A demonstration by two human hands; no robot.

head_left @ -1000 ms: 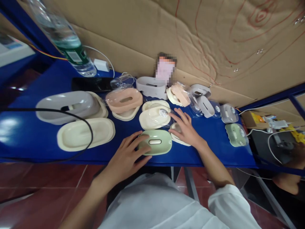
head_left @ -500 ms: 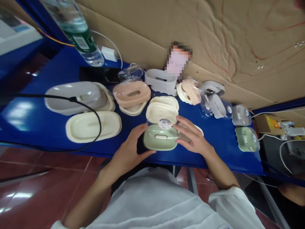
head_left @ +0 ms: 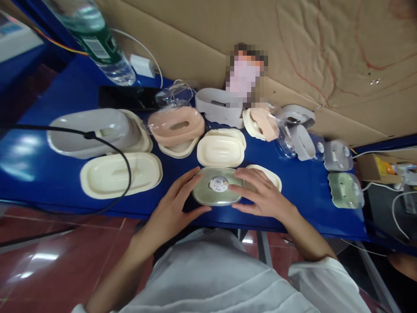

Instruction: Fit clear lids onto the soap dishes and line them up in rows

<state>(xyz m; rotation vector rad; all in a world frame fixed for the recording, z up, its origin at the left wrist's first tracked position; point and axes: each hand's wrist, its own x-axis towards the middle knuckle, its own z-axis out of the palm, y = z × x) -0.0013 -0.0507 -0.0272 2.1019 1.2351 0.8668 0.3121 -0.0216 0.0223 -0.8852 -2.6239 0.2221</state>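
A green oval dish (head_left: 203, 191) sits at the table's front edge, covered by a clear lid with a round white sticker (head_left: 219, 184). My left hand (head_left: 172, 204) curves around its left end, thumb and fingers spread at the rim. My right hand (head_left: 263, 193) is at the right end, its fingers over the lid and rim. Just behind the dish lies a cream oval tray (head_left: 220, 150). Another cream piece (head_left: 272, 177) is partly hidden behind my right hand.
Grey bowls (head_left: 87, 130), cream trays (head_left: 117, 176) and a peach dish (head_left: 176, 126) stand left of centre. A black cable crosses there. A water bottle (head_left: 107, 56) and a phone (head_left: 246, 76) are behind. Lidded grey (head_left: 337, 155) and green (head_left: 343, 191) dishes sit right.
The clear lid has come down from above the green dish onto it, its sticker now over the dish's middle. Both hands have stayed around the dish. The view has shifted slightly.
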